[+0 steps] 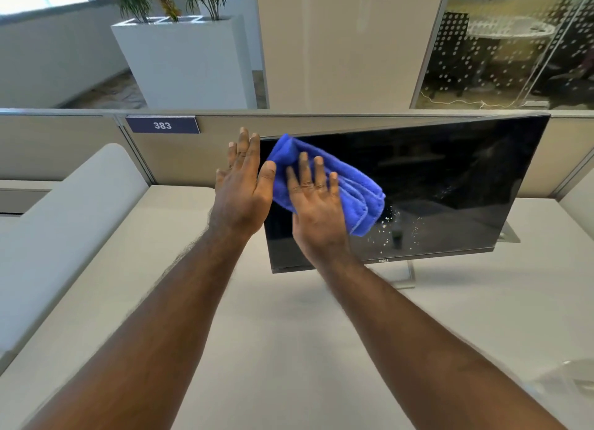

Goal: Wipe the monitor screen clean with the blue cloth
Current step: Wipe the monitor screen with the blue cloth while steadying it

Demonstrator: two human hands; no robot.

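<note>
A black monitor (450, 179) stands on a silver stand on the desk, its screen dark. Whitish specks (395, 224) dot the lower middle of the screen. My right hand (316, 204) lies flat on a folded blue cloth (353, 188) and presses it against the upper left part of the screen. My left hand (241, 188) rests against the monitor's left edge, fingers straight and together, thumb on the front beside the cloth.
The white desk (289, 333) runs under both forearms. A beige partition with a "383" sign (162, 125) stands behind the monitor. A low white divider (80, 211) rises at the left. A clear object (575, 378) sits at the desk's right edge.
</note>
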